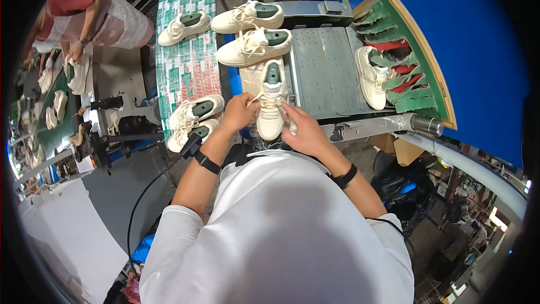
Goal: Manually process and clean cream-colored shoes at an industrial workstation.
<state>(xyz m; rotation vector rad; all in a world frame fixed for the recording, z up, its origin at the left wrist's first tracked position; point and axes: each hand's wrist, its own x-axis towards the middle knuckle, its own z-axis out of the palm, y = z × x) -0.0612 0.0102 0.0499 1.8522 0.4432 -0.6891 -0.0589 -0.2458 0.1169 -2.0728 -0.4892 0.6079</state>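
The cream shoe (270,104) stands toe toward you at the near edge of the metal table (323,73), w/ a green last inside, so it's likely light but stiff-bodied; only the laces are soft. Your left hand (238,114) pinches a lace end, and your right hand (304,129) is curled shut at the shoe's side, prob. on the other lace. Grip by the sides; more shoes (253,31) sit just beyond.

The person wears a white short-sleeved shirt, loose over the shoulders. A black band circles each wrist, behind the left hand (239,114) and the right hand (306,129). A thin black cable trails from the left band down past the elbow.
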